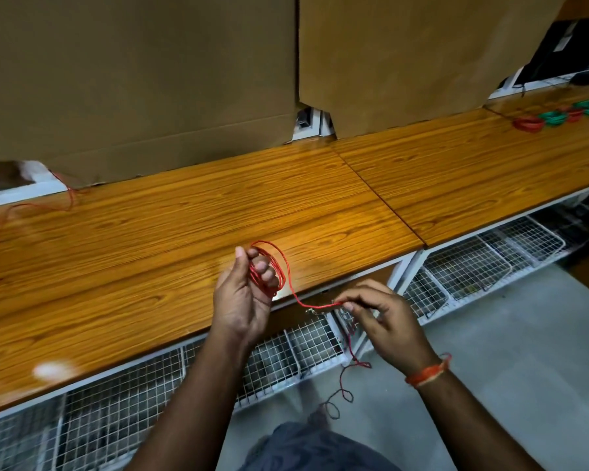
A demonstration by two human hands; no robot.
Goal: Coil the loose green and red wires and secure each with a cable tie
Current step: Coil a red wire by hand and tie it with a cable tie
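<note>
Head view. Left hand (244, 294) palm up over near edge of desk (150, 253), fingers curled round several loops of red wire (273, 266), thumb up beside them. Coil standing just above desk edge, gripped at its left side. From coil, single strand of wire dropping right and down to right hand (381, 317), pinched between thumb and forefinger, other fingers loosely bent. Past right hand, loose wire hanging down in front of wire-mesh baskets (286, 348) under desk and ending in small curls near floor (490, 385). Orange thread band (429, 371) on right wrist.

Far right on desk, row of finished coils: red coil (528, 124) nearest, green coil (555, 117) just beside it, more red and green beyond, too small to tell ties. Far left on desk, second loose red wire (38, 207) lying in wide bend, running up toward cardboard. Two large cardboard sheets (150, 79) standing along far edge of desk, white frame showing in gap between them. Dark-clothed knee at bottom edge of frame.
</note>
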